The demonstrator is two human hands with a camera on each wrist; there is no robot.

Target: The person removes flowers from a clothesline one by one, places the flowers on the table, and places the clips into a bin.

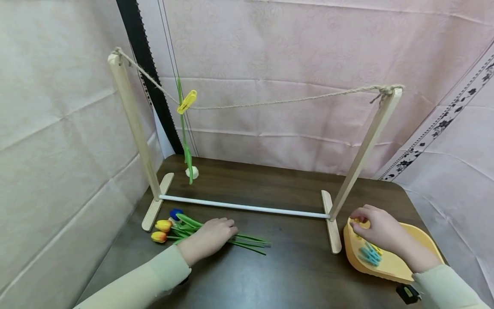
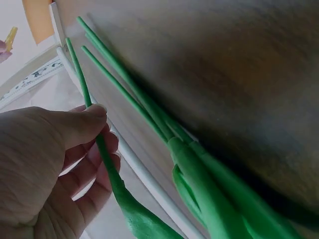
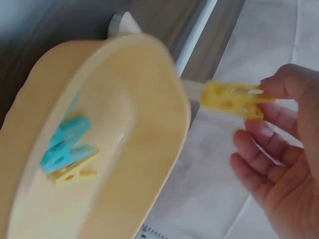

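My left hand pinches the green stem of one artificial tulip between thumb and fingers, just above the table. Beside it lie other tulips, with yellow-orange heads and a blue one pointing left. My right hand is over the near rim of the yellow basket; in the right wrist view its thumb and finger pinch a yellow clothespin by its handle ends. Blue clothespins and another yellow clothespin lie in the basket.
A wooden frame stands on the table, its left post and right post joined by a sagging rope and a low white bar. A yellow clothespin holds a white flower head-down on the rope's left part.
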